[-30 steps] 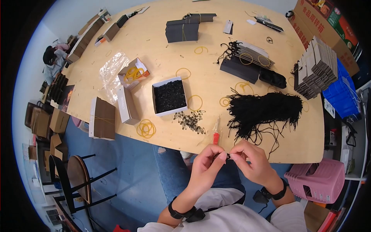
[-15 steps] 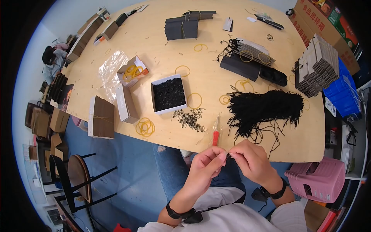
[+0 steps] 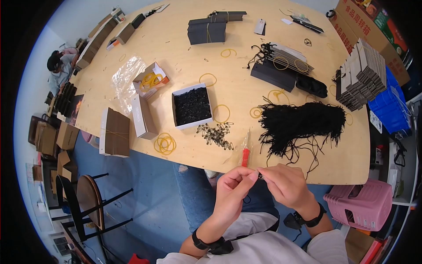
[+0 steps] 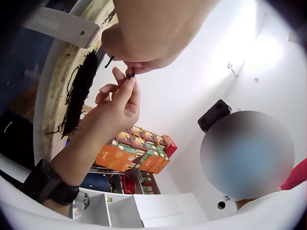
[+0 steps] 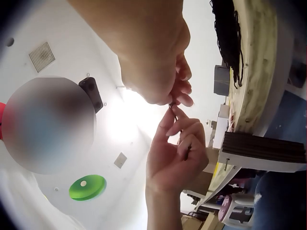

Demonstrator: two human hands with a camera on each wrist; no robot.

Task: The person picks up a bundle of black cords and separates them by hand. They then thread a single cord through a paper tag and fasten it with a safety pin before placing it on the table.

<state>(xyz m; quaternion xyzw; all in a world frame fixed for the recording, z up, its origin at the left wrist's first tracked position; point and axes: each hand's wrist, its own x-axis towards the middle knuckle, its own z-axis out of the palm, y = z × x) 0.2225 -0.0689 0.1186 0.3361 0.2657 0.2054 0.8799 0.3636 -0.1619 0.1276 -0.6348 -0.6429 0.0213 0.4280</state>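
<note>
Right above the table's near edge, my left hand (image 3: 233, 191) and right hand (image 3: 288, 187) meet at the fingertips. Between them, thumb and finger of each hand pinch a thin black cord (image 5: 171, 105); its middle is mostly covered by the fingers. In the right wrist view, a dark bit of cord shows at my left hand's curled fingers. A short black end (image 4: 109, 61) sticks out beside the left hand in the left wrist view. Ahead lie a red-handled pointed tool (image 3: 245, 155), a pile of small metal pins (image 3: 215, 135) and a bundle of black cords (image 3: 303, 125).
A white box (image 3: 192, 105) full of small black pieces stands mid-table. Rubber bands (image 3: 165, 144) lie scattered near cartons of tags (image 3: 116, 133). Grey card stacks (image 3: 360, 77) and black cards (image 3: 272, 77) are at the right. Another person (image 3: 61, 70) is at the far left.
Both hands stay together near the table edge. My right hand's fingers have straightened and tilted a little over the pinched cord; a dark loop now hangs below the hands.
</note>
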